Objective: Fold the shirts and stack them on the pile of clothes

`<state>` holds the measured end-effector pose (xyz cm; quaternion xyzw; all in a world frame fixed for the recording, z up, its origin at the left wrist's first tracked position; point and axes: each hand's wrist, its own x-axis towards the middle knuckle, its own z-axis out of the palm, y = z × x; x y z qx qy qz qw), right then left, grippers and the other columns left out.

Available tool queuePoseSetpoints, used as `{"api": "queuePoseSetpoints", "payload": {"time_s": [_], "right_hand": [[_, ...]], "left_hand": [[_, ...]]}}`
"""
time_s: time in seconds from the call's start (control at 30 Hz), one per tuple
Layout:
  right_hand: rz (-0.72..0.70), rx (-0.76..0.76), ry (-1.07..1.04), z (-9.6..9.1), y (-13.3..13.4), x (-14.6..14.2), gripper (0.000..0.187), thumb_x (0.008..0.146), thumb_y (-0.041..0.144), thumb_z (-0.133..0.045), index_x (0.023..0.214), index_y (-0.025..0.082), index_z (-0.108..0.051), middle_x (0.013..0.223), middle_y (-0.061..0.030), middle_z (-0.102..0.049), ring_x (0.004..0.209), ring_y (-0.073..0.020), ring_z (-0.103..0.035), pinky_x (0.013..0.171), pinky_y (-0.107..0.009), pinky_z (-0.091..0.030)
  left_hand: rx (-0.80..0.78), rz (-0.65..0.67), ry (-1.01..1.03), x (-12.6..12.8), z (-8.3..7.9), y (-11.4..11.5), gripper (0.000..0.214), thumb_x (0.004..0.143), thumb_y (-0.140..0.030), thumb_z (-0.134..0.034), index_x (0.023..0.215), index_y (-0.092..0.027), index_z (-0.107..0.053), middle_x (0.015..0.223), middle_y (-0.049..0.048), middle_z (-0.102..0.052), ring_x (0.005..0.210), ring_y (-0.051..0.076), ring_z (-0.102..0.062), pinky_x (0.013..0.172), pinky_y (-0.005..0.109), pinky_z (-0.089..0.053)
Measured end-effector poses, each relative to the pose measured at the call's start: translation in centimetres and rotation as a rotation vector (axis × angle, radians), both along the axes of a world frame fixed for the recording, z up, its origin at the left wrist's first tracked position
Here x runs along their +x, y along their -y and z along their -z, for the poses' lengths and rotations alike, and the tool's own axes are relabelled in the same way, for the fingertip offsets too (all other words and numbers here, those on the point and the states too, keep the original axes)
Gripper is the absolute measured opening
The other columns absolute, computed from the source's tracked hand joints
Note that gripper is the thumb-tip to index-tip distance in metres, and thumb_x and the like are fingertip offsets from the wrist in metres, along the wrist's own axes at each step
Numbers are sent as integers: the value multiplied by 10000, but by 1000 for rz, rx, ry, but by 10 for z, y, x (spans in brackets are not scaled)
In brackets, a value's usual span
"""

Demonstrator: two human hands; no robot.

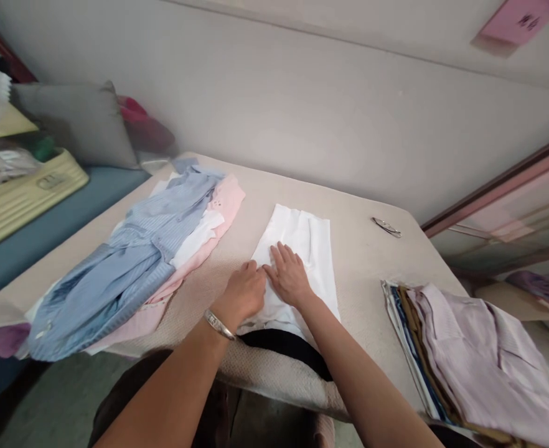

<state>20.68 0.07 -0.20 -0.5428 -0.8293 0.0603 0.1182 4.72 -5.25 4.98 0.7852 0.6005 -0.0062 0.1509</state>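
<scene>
A white folded garment (319,255) lies lengthwise on the padded table, and a black band of cloth (284,348) shows at its near end. At the garment's left edge, my left hand (245,289) is closed with its fingers curled on the fabric; a silver bracelet (218,325) circles that wrist. My right hand (289,272) rests flat on the white cloth with fingers stretched out, its thumb close to my left fingers. Both hands cover part of the garment's left side.
Left of me lies a loose heap of clothes with a blue striped garment (150,230) over a pink one (230,199). A folded clothing stack (484,354) sits at right. Eyeglasses (386,227) lie at the back right, before the wall (302,106).
</scene>
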Motion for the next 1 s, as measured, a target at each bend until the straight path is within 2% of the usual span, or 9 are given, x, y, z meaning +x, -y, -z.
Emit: {"api": "queuePoseSetpoints", "payload": {"time_s": [0.07, 0.17, 0.33, 0.4, 0.47, 0.53, 0.7, 0.87, 1.0], "right_hand": [[15, -47, 81, 19, -12, -2, 673, 1036, 524, -460, 1593, 166, -339, 1697, -148, -197, 1555, -345, -180, 1228, -584, -173], [19, -94, 83, 30, -16, -3, 715, 1028, 566, -457, 1613, 185, -301, 1711, -131, -138, 1566, -339, -145, 1237, -599, -142], [-170, -87, -46, -6, 17, 21, 550, 1026, 386, -531, 1514, 147, -445, 1621, -168, -379, 1513, -300, -313, 1201, -477, -312], [-186, -78, -83, -26, 40, 44, 475, 1026, 337, -529, 1469, 173, -477, 1526, -154, -504, 1395, -269, -481, 1100, -402, -424], [-92, -122, -35, -42, 59, 72, 358, 1035, 308, -499, 1370, 187, -535, 1321, -125, -647, 1106, -239, -659, 882, -347, -501], [77, -167, 45, -52, 69, 103, 212, 1029, 279, -495, 1186, 186, -602, 1089, -86, -711, 875, -219, -685, 699, -311, -445], [390, -279, 77, -60, 60, 157, 174, 1011, 229, -497, 874, 202, -602, 831, -53, -711, 788, -200, -651, 634, -292, -299], [302, -314, -44, -60, 58, 156, 160, 995, 206, -487, 911, 203, -624, 874, -48, -719, 799, -177, -634, 665, -277, -322], [31, -446, -66, -50, 67, 147, 149, 935, 188, -557, 1031, 195, -670, 1006, -73, -737, 919, -194, -652, 740, -269, -374]], "left_hand": [[-52, 48, -28, 8, 8, 2, 406, 911, -210, -557, 1299, -92, -579, 1371, 209, -532, 1258, 317, -533, 979, 424, -489], [-97, 47, -60, 10, 10, 4, 444, 888, -260, -616, 1301, -99, -588, 1388, 211, -525, 1262, 344, -534, 980, 474, -489], [-40, 38, -41, 4, 8, -1, 266, 987, -257, -480, 1126, -138, -672, 1181, 152, -656, 1132, 317, -632, 933, 463, -493], [-12, 16, -55, 0, 8, -5, 273, 1012, -266, -439, 1090, -143, -671, 1120, 141, -679, 1067, 306, -660, 889, 441, -497], [11, -23, -84, -3, 8, -9, 270, 1024, -273, -427, 1060, -145, -661, 1082, 137, -687, 1010, 289, -675, 846, 411, -493], [36, -66, -121, -2, 7, -12, 256, 1027, -271, -423, 1029, -152, -649, 1057, 130, -686, 964, 271, -681, 800, 382, -484], [95, 15, -5, 26, 9, -8, 230, 1035, -301, -421, 981, -196, -618, 1017, 70, -658, 908, 232, -669, 732, 337, -454], [-58, 209, 167, 52, 24, 2, 215, 1013, -285, -463, 990, -202, -660, 1024, 66, -638, 878, 202, -657, 766, 319, -454], [-35, 237, 342, 49, 27, -3, 250, 1007, -270, -463, 1039, -202, -701, 1004, 67, -663, 899, 199, -652, 816, 316, -467]]}}
